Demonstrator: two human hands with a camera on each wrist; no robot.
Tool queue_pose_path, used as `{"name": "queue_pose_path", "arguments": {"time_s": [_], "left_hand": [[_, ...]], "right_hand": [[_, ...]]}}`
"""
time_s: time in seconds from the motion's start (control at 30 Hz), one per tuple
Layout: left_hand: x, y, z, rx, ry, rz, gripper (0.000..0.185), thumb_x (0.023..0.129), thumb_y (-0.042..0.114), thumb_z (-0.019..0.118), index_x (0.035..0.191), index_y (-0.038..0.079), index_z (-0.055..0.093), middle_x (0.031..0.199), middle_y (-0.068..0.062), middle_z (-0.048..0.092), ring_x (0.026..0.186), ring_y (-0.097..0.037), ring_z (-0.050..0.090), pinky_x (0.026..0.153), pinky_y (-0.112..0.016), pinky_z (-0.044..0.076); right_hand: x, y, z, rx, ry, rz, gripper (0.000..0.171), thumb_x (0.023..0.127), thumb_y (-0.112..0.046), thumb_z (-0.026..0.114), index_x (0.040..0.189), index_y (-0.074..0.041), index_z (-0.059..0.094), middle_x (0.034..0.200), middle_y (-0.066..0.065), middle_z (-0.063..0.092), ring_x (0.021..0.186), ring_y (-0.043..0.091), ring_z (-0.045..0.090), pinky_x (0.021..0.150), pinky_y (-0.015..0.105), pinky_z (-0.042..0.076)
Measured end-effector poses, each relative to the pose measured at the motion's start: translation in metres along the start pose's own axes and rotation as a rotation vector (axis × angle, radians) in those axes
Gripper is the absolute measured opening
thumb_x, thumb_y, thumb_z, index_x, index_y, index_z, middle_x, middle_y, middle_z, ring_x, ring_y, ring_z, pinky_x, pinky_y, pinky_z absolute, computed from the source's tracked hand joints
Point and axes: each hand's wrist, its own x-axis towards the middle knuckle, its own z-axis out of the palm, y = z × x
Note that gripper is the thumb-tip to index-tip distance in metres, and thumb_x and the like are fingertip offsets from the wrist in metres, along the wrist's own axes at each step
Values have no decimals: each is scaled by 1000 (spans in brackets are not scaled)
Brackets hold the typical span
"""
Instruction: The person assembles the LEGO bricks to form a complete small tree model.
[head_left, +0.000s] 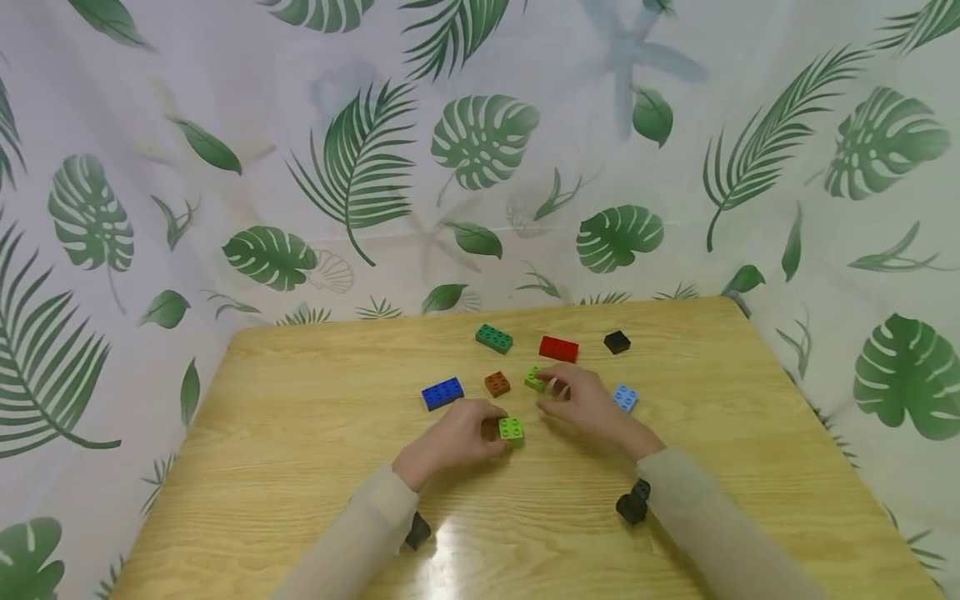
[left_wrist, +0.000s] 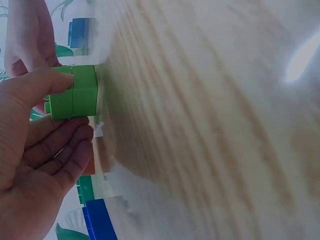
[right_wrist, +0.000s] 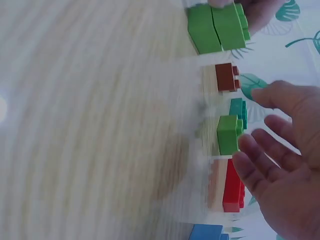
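Note:
My left hand (head_left: 491, 433) pinches a light green block (head_left: 512, 430) standing on the wooden table (head_left: 300, 433). In the left wrist view, my thumb lies on the light green block (left_wrist: 75, 92) and my fingers curl under it; a seam shows it as two joined bricks. My right hand (head_left: 551, 388) is spread with loose fingers beside a smaller light green brick (head_left: 534, 379). In the right wrist view, one fingertip (right_wrist: 246, 142) sits right at that small green brick (right_wrist: 230, 134), with the thumb apart from it. The held block (right_wrist: 217, 26) shows at the top.
Loose bricks lie around the hands: blue (head_left: 442, 393), brown (head_left: 497, 383), dark green (head_left: 493, 337), red (head_left: 558, 348), black (head_left: 617, 342) and light blue (head_left: 625, 397). A leaf-print curtain (head_left: 480, 150) closes off the table's far and side edges.

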Motion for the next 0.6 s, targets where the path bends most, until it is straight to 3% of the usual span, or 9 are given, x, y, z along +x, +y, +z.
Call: {"name": "queue_pose_path", "arguments": {"time_s": [0.17,0.6], "left_hand": [[-2,-1,2,-36,12,-5,42,92,25,82,128,5,74,119,-6,76,107,-16,69,96,-32,55],[-6,-3,3,-63,23,5,41,94,24,81,129,5,73,120,-6,75,109,-18,68,96,-33,55]], "right_hand": [[10,6,0,-15,51,55,49,95,-15,78,139,3,64,121,20,66,94,25,63,79,35,52],[23,19,11,18,46,181,52,97,-21,75,142,0,60,106,12,62,90,22,52,80,37,43]]}}
